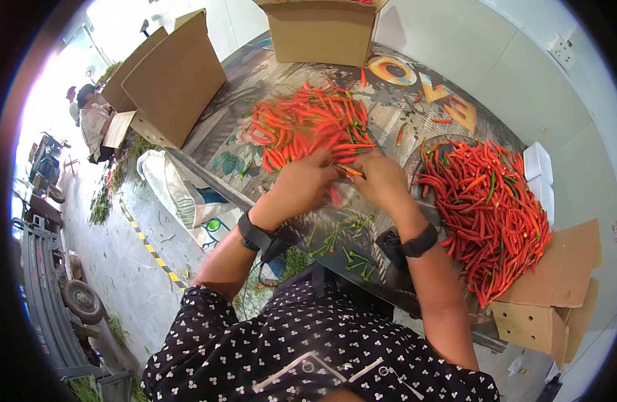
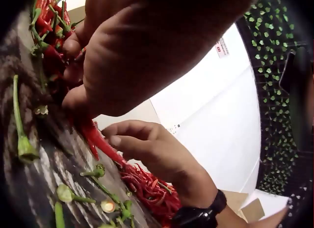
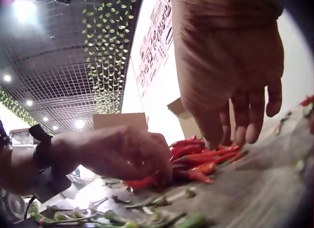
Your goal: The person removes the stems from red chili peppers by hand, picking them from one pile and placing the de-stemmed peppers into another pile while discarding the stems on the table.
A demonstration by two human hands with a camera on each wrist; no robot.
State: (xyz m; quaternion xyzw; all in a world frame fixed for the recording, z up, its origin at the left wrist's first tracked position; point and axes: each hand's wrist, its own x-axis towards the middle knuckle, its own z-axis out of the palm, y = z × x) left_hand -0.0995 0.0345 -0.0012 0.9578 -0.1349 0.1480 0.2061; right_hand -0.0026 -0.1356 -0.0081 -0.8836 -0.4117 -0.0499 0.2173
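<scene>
My left hand [image 1: 305,184] leans over the near edge of a heap of red chili peppers [image 1: 301,124]. Its curled fingers hold chilies, and a long red chili [image 2: 100,142] slants out below the thumb in the left wrist view. Close beside it is my right hand [image 1: 382,181], at the heap's near right edge. In the right wrist view, the right hand's fingers [image 3: 255,115] hang fairly straight, with nothing visible between them. An orange-red chili [image 1: 352,171] shows between the two hands. Green stems [image 1: 355,261] are scattered on the near side of the table.
A larger chili pile [image 1: 486,208] spreads on the right, beside white foam trays [image 1: 539,177] and an open carton [image 1: 549,288]. Cardboard boxes stand at the back [image 1: 322,37] and left [image 1: 174,87]. A white sack [image 1: 181,194] is left of the table edge; people sit beyond.
</scene>
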